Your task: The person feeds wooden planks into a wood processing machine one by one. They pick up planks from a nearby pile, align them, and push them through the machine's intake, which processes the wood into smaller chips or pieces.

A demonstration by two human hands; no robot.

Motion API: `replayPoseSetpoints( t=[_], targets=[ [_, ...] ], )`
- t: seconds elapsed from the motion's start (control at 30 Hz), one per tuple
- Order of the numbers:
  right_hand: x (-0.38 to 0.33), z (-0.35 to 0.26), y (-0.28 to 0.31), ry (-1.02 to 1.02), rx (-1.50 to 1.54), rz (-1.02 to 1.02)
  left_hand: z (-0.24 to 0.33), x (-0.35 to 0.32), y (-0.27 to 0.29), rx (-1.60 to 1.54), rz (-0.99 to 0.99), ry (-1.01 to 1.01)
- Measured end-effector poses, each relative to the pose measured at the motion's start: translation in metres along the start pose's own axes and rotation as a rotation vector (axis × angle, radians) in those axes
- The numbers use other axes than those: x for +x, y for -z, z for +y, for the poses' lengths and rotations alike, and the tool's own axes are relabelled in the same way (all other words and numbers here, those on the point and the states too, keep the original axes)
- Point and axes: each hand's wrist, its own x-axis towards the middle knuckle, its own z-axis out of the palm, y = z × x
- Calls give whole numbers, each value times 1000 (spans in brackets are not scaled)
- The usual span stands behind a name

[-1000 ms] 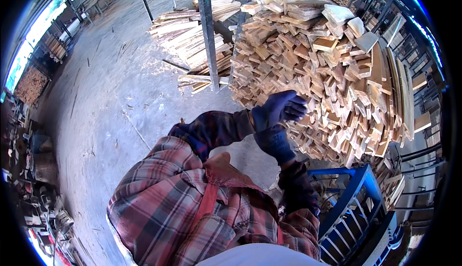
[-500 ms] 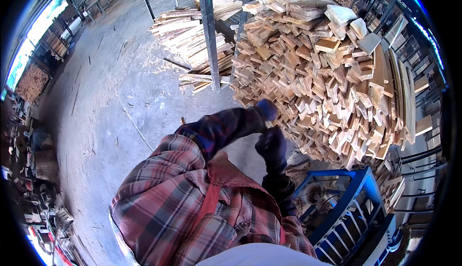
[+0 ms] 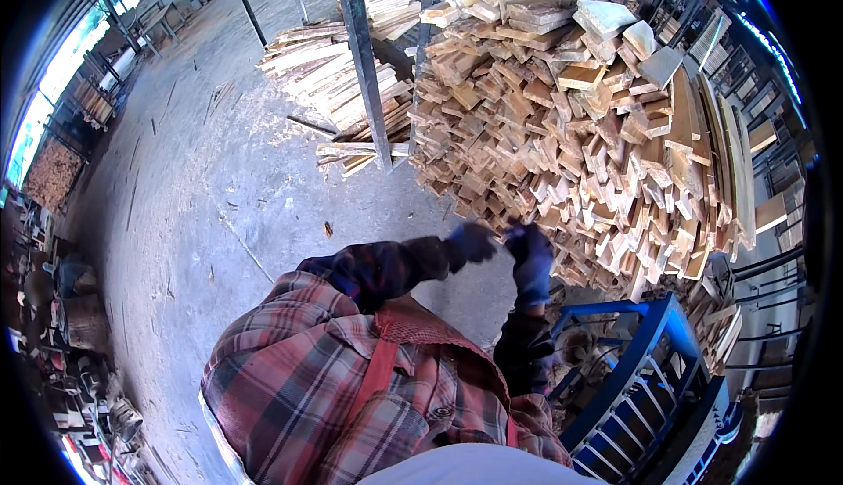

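Your left hand (image 3: 471,244), in a dark blue glove, meets your right hand (image 3: 529,257), gloved the same, just in front of the tall stack of pale sawn wooden boards (image 3: 580,125); both are blurred, so you cannot tell whether either grips anything; the fingers touch or nearly touch at the stack's lower edge; a blue metal frame (image 3: 645,371) stands below the stack; a grey steel post (image 3: 362,64) rises left of it, with a lower heap of thin planks (image 3: 325,68) behind.

Wood stacks (image 3: 571,125) on concrete floor (image 3: 193,213)
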Motion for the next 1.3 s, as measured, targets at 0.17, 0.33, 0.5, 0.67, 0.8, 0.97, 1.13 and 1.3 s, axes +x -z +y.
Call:
replayPoseSetpoints(
  t=[0.17, 0.33, 0.5, 0.67, 0.8, 0.97, 1.13, 1.3],
  targets=[
    [36, 48, 18, -136, 424, 487, 49, -38, -69, -143, -244, 208],
    [47, 89, 26, -166, 425, 512, 40, -37, -63, 324, -426, 177],
    [55, 81, 15, -169, 422, 446, 22, -28, -63, 87, -421, 204],
    [54, 80, 22, -220, 340, 411, 16, -28, -61, -262, -372, 283],
    [42, 75, 13, -342, 365, 191, 4, -37, -59, 151, -177, -60],
    [41, 90, 27, -235, 926, 455, 58, -70, -58, 721, 102, -609],
    [44, 72, -14, -416, 1157, 337, 43, -68, -46, 15, -127, -492],
    [41, 7, -52, -353, 1222, -47, 88, -95, -23, -406, -410, 64]
  ],
)
